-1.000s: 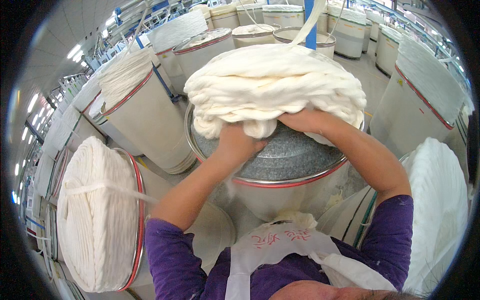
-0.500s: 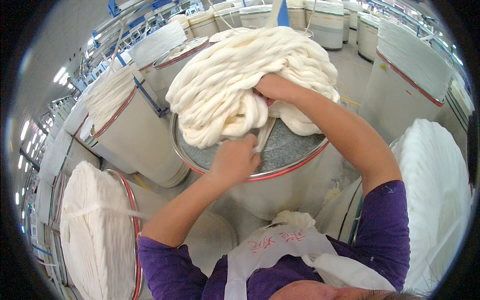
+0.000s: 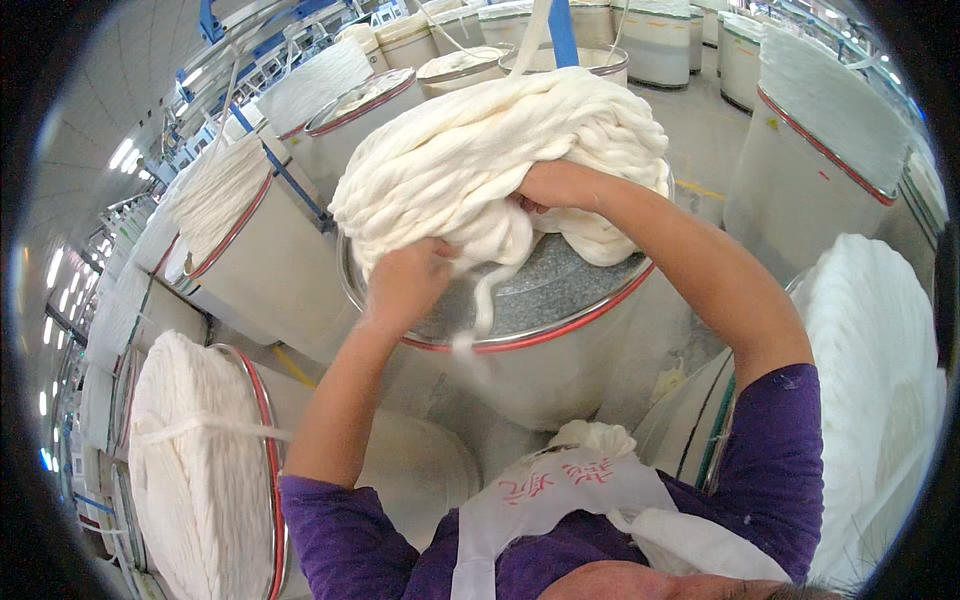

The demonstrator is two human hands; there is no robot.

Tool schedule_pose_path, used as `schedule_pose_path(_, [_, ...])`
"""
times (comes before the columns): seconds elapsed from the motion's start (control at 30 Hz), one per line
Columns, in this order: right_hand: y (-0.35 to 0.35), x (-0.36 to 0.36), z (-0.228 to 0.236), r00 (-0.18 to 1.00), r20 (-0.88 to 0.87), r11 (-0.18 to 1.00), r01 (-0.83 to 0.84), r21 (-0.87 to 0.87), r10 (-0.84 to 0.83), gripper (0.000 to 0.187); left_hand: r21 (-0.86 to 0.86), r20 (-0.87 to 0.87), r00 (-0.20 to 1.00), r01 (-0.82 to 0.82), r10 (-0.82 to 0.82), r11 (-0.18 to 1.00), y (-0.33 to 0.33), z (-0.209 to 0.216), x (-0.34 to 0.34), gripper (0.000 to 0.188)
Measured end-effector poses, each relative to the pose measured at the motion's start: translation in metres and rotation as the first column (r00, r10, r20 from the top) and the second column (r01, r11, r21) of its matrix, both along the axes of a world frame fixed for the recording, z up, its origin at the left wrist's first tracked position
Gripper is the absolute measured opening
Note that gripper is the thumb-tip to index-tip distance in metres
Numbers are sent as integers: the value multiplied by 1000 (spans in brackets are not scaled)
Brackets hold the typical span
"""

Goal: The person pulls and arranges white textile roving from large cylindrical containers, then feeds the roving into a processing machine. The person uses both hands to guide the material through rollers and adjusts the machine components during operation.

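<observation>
Evidently soft stock: one cream fibre coil on the middle can

Item, the fibre coil (image 3: 450, 165): we list it atop the middle can (image 3: 540, 385), resting on the grey disc (image 3: 565, 295) and heaped toward the can's far side; we judge it limp and bulky, each rope light, the whole fairly weighty; likely to cling to itself rather than slip, and easily fluffed or parted by a tug; we would take hold low, palms broad under several ropes, never by one.

Item, the loose strand (image 3: 484, 303): hanging over the can's near rim; its end is blurred.

Item, the left hand (image 3: 410, 280): over the can's left side, fingers curled against the coil; we cannot tell whether they pinch it.

Item, the right hand (image 3: 555, 187): above the can's middle, fingers bent into a fold; tips mostly hidden, so we cannot tell whether they are spread or together.

Surface: the disc looks hard, smooth and speckled.

Room: left of the middle can, a white fibre stack (image 3: 190, 480); right of it, a second white stack (image 3: 865, 390); beyond it, a blue post (image 3: 563, 40) and further cans (image 3: 652, 45) on grey floor (image 3: 690, 135).
</observation>
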State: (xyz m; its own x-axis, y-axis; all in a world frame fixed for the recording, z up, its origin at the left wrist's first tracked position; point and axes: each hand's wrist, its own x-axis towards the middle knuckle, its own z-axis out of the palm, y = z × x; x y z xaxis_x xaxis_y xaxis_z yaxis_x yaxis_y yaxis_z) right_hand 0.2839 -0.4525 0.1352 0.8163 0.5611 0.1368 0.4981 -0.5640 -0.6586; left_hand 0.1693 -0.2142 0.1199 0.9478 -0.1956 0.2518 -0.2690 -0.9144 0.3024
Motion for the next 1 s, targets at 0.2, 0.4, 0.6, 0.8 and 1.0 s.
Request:
schedule_pose_path(0.2, [17,1,10,961,-258,958,159,239,-95,43,297,342,940,-106,-2,949,-7,-5,-20,17])
schedule_pose_path(0.4, [27,4,31,951,-288,963,180,201,-117,43,261,271,940,133,-205,956,-54,-34,-13,19])
schedule_pose_path(0.6, [24,7,29,951,-291,959,176,222,-108,50,375,202,942,180,-269,909,-49,-45,17,18])
schedule_pose_path(0.8, [23,13,25,944,-316,948,185,260,-97,55,651,292,860,142,-418,745,-70,-41,17,18])
schedule_pose_path(1.0, [24,19,31,931,-347,950,202,238,-111,53,10,43,972,229,-229,973,-93,-20,19,20])
